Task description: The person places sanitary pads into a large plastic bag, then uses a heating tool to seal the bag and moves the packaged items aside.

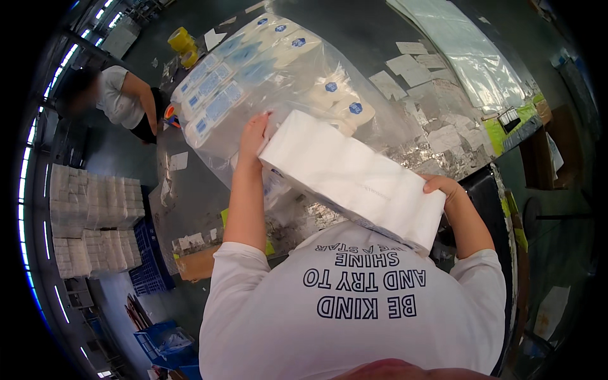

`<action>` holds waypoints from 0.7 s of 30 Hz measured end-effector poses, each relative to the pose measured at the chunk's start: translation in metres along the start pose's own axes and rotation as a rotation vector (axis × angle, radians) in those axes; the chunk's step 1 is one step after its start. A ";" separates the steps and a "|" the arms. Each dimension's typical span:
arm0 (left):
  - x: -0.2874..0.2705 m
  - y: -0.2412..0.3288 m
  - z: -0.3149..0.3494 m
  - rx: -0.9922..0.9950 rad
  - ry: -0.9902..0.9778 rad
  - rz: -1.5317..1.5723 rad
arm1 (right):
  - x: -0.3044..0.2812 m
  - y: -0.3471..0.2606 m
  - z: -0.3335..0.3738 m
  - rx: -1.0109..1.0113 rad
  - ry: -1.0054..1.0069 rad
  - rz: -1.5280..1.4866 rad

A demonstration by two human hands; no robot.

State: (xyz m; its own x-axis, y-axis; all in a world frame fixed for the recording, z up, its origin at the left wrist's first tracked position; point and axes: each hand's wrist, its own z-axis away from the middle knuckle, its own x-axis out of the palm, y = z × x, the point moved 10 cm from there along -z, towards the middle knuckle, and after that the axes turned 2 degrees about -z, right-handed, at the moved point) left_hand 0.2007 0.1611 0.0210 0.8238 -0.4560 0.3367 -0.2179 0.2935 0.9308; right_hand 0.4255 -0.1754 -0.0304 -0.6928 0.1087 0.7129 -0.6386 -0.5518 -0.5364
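Note:
A long white plastic-wrapped pack (354,174), apparently a row of paper rolls, lies tilted across the front of my chest. My right hand (445,188) grips its right end, thumb on top. At the pack's left end, my left hand (254,134) has its fingers closed on the edge of a large clear plastic bag (373,123); the pack partly covers the bag's mouth. Inside the bag lie several white packs (218,92) with blue markings, laid in rows on the table. The underside of the held pack is hidden.
Worn paper scraps (411,69) cover parts of the table (171,212). Flat clear plastic sheets (475,57) lie at the far right, yellow tape rolls (182,41) at the far left. A person (123,95) stands beyond the left edge, near stacked white packs (95,215) on a blue pallet (151,256).

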 end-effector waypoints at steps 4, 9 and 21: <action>0.077 0.109 0.052 0.244 -0.152 -0.131 | -0.015 0.011 -0.011 0.033 0.031 -0.132; 0.113 0.126 0.136 0.416 -0.237 -0.332 | -0.014 0.035 -0.037 -0.027 -0.054 -0.308; 0.121 0.101 0.146 0.377 -0.100 -0.417 | 0.095 0.019 -0.098 -0.119 -0.064 -0.142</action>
State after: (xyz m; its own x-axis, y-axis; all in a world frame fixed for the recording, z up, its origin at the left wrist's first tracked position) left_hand 0.2016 0.0134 0.1767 0.8307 -0.5516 -0.0755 -0.0714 -0.2401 0.9681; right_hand 0.3146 -0.0947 -0.0169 -0.5727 0.1234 0.8104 -0.7659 -0.4330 -0.4753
